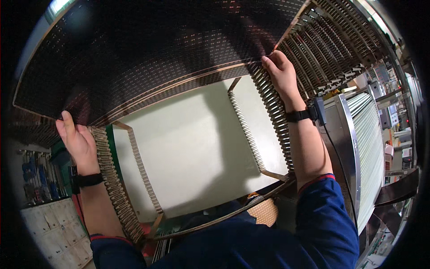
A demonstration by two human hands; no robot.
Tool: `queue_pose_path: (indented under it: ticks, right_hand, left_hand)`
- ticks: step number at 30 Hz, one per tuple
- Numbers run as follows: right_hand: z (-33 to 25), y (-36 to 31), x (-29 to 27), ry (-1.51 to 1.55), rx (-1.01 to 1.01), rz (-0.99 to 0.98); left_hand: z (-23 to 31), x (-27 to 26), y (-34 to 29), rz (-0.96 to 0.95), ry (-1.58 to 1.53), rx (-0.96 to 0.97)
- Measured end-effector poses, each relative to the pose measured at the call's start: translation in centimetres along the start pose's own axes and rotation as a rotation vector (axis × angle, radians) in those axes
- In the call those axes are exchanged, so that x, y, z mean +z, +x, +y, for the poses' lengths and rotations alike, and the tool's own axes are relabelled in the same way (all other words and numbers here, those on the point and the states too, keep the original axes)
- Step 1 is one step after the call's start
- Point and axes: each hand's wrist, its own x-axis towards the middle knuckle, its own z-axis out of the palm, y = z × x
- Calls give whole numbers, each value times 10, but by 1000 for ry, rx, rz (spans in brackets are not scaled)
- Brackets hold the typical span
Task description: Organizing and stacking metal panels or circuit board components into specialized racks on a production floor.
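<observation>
A large dark circuit board panel [148, 58], patterned with rows of tiny copper-coloured marks, is held up across the far side in front of me. My left hand [77, 141] pinches its near edge toward the left, thumb on the face turned to me. Farther right, my right hand [283, 74] grips the near right corner between thumb and fingers. Below the panel is a rack with a coil-like slotted row on the left [114, 179] and another slotted row on the right [272, 105]. Both hands are close to the far ends of these rows.
A pale flat surface [179, 148] lies within the rack, between two inner ribbed bars. Beyond my right hand stands another slotted rack [333, 45]. A metal-framed stack of pale sheets [365, 139] is at the right. White panelled boxes [58, 224] sit lower left.
</observation>
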Motion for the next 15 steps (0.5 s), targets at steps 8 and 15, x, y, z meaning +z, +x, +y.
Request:
queue_pose_path:
  ticks: [8,15]
  right_hand:
    - [1,-2,14,168,-42,117]
    - [17,-3,-9,182,-110,262]
  left_hand:
    - [10,3,-5,84,204,-34]
    - [5,2,-9,-83,497,148]
